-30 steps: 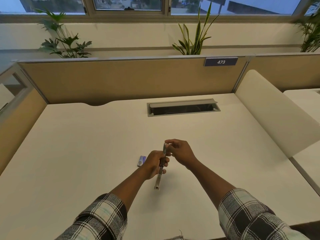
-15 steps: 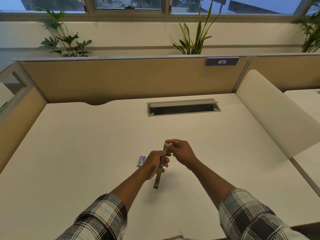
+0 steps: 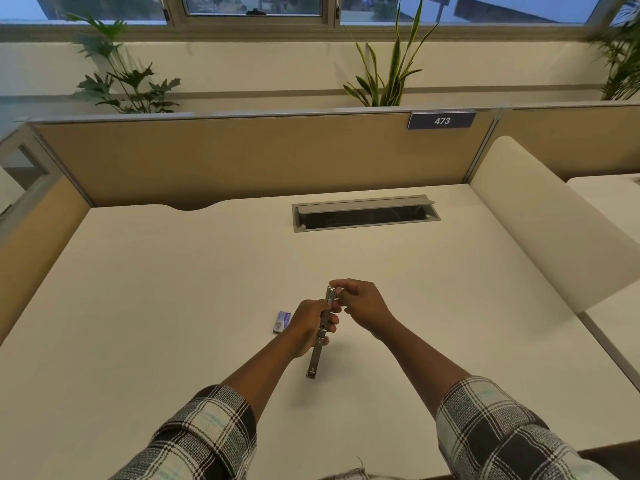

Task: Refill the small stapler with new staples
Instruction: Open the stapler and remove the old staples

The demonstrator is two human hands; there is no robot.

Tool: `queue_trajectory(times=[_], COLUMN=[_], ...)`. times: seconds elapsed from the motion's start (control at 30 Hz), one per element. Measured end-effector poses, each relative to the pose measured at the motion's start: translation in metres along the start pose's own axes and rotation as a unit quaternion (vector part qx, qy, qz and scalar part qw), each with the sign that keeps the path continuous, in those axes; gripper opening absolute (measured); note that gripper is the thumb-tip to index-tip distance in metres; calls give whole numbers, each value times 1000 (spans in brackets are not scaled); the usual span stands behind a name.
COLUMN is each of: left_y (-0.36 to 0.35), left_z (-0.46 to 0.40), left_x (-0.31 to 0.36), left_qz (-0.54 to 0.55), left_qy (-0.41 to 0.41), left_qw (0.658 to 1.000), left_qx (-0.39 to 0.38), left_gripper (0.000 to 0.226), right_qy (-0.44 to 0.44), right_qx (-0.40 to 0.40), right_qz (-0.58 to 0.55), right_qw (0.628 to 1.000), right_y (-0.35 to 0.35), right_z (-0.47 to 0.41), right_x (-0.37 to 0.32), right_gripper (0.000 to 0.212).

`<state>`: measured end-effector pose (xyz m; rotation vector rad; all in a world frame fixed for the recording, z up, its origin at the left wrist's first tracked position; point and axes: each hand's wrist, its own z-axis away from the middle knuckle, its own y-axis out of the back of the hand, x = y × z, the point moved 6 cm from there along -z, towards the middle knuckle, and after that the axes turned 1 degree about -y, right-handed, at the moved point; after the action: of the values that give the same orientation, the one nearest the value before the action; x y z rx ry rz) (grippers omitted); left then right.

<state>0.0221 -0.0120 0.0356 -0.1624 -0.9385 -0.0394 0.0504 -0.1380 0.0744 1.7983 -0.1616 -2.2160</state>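
A pale desk [image 3: 145, 306] fills the view, seen from above by the person seated at it. At twelve o'clock a tan partition [image 3: 242, 157] carries a blue sign reading 473 [image 3: 442, 120], with leafy plants [image 3: 124, 81] behind it under a window. A grey cable hatch [image 3: 363, 213] sits open in the desk, between the partition and the hands. A small blue-and-white box [image 3: 282, 321] lies flat just at nine o'clock of the left hand.

The stapler [image 3: 320, 336] is a slim silver metal bar, opened out long and held above the middle of the desk, its near end pointing to six o'clock. The left hand [image 3: 310, 325] grips its middle, fingers curled around it. The right hand [image 3: 360, 303] pinches its far tip between thumb and fingers. Both forearms wear rolled plaid sleeves [image 3: 502, 434].
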Motion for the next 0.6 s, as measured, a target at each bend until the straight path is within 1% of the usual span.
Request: queue_trajectory(times=[0.3, 0.47, 0.6], left_y=[2, 2, 1], left_z=[-2, -2, -2], left_x=[1, 1, 1], left_qz=[-5, -7, 3], left_qy=[-7, -9, -4], left_qw=[1000, 1000, 1000], left_qx=[0, -4, -5], left_gripper=[35, 36, 33], right_qy=[2, 6, 6], right_qx=[3, 4, 10], right_qz=[24, 19, 21], right_qw=[1000, 1000, 1000], right_y=[0, -1, 0], right_z=[-3, -4, -4], right_x=[3, 1, 3], right_gripper=[28, 24, 23])
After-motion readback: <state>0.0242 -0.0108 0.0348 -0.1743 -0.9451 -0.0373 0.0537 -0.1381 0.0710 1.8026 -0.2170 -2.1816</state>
